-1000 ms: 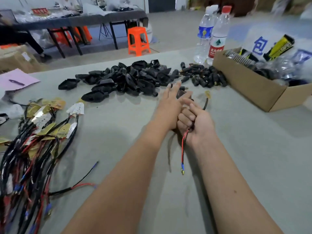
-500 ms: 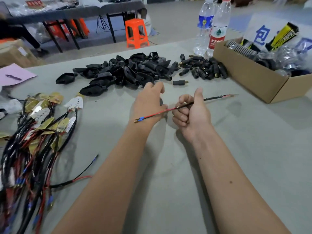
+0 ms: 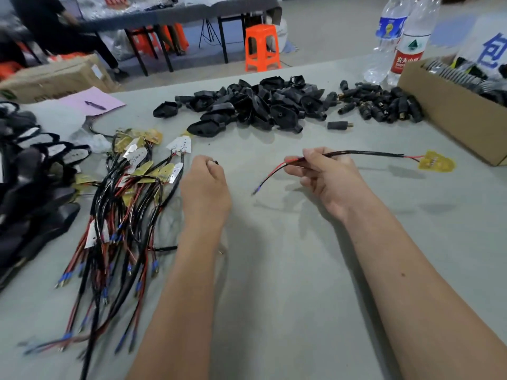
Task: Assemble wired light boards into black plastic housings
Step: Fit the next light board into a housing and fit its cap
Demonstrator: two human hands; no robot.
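Right hand (image 3: 330,175): grip pinches the black sheathed wire (image 3: 365,153) of one light board (image 3: 436,163), held level above the counter (image 3: 288,270). Yellow board hangs off the wire's right end, just beside the cardboard box (image 3: 450,111); red and black leads with a blue tip droop toward the left. Left hand (image 3: 205,187): fingers curled, something small and dark at the fingertips; cannot tell what it is. Left of it, a heap of wired boards (image 3: 131,193) lies on the counter. Farther back, pile of black housings (image 3: 255,105); black plugs (image 3: 381,105) beside them. Two water bottles (image 3: 397,39) stand behind the box.
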